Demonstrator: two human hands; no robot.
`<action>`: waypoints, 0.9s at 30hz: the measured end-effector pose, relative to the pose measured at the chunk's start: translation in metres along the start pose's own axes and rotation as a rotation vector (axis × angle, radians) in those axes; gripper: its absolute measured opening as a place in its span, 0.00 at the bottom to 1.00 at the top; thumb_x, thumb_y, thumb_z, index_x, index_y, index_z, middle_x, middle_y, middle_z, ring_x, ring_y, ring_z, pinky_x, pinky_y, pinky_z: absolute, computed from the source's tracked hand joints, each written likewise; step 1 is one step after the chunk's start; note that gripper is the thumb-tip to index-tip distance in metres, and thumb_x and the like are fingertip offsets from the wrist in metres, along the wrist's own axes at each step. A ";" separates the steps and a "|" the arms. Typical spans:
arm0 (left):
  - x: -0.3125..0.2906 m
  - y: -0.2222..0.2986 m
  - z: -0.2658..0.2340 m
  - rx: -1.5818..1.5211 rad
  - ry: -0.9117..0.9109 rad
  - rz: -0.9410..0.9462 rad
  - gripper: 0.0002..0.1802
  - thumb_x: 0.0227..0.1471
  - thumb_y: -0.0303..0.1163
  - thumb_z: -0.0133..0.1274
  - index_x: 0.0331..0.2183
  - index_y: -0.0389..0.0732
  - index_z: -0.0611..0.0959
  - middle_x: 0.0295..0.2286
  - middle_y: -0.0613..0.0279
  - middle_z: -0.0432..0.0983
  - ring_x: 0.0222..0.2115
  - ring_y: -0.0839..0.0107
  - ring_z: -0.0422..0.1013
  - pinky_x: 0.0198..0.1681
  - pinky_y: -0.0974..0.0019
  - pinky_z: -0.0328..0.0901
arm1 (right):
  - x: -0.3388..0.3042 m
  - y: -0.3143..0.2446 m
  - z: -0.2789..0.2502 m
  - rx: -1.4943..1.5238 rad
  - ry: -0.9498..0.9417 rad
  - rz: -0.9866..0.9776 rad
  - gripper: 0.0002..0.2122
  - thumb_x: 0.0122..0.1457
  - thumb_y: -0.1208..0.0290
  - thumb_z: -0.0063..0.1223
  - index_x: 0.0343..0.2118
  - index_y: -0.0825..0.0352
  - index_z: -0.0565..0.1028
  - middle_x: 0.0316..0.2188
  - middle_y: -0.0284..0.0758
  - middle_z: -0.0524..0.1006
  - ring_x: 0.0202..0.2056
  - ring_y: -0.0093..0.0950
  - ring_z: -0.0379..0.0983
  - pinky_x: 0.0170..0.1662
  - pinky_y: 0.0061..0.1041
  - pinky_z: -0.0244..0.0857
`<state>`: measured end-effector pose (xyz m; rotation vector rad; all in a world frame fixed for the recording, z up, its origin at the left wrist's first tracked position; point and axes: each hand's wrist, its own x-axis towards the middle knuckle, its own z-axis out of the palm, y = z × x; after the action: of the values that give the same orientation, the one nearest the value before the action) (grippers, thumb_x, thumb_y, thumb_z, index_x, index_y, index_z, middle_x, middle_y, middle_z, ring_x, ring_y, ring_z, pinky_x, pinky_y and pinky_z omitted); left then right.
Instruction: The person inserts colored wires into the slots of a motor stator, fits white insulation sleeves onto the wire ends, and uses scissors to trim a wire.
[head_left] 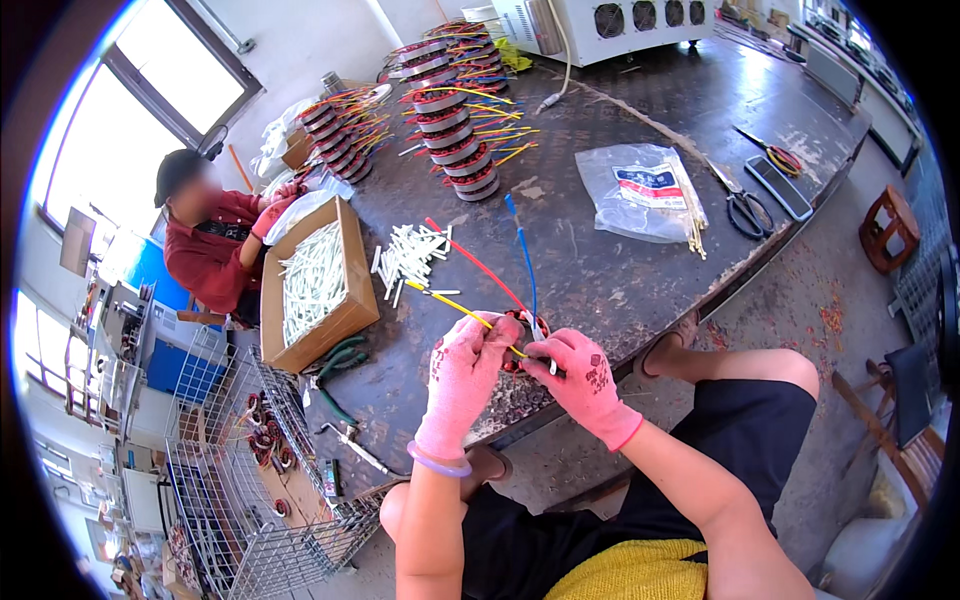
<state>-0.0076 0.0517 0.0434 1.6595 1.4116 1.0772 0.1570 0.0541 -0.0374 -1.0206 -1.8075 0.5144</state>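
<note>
My left hand (pixel 467 365), in a pink glove with fingers closed, pinches a yellow wire (pixel 455 305). My right hand (pixel 582 378), gloved alike, is pinched beside it; a short white sleeve (pixel 553 368) shows at its fingertips. Between and behind the hands, a motor stator (pixel 512 365) with red windings is mostly hidden. From it rise a red wire (pixel 475 262) and a blue wire (pixel 528 262). Short white sleeves (pixel 410 254) lie piled loose beyond my left hand. More fill an open cardboard box (pixel 352 262) to the left.
Stacked stators (pixel 455 140) stand at the back. A plastic bag (pixel 620 215), scissors (pixel 748 212), red-handled scissors (pixel 783 160) and a phone (pixel 778 188) lie at right. Green-handled pliers (pixel 340 360) lie near the box. A co-worker (pixel 210 235) sits left, above a wire cart (pixel 215 480).
</note>
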 end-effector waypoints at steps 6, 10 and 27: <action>-0.003 0.007 -0.005 0.049 0.055 0.017 0.08 0.59 0.31 0.53 0.35 0.37 0.82 0.30 0.56 0.77 0.26 0.66 0.76 0.31 0.65 0.70 | 0.000 -0.008 0.007 -0.016 0.034 -0.091 0.10 0.49 0.71 0.64 0.35 0.62 0.76 0.30 0.36 0.74 0.36 0.39 0.73 0.37 0.39 0.66; 0.003 0.009 -0.001 0.128 0.077 0.103 0.10 0.61 0.30 0.48 0.35 0.35 0.81 0.26 0.63 0.78 0.25 0.76 0.74 0.30 0.70 0.69 | -0.002 0.003 0.008 -0.039 0.026 -0.142 0.10 0.49 0.72 0.64 0.35 0.61 0.77 0.31 0.34 0.73 0.35 0.38 0.73 0.37 0.38 0.65; 0.004 0.007 0.006 0.076 0.035 0.195 0.07 0.59 0.28 0.53 0.37 0.33 0.80 0.31 0.57 0.78 0.27 0.72 0.76 0.30 0.68 0.70 | 0.001 0.018 -0.008 -0.124 -0.050 -0.181 0.10 0.47 0.74 0.62 0.34 0.60 0.77 0.32 0.34 0.72 0.37 0.37 0.71 0.39 0.37 0.64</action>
<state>0.0008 0.0543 0.0480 1.8720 1.3488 1.1776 0.1716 0.0642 -0.0461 -0.9221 -1.9740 0.3233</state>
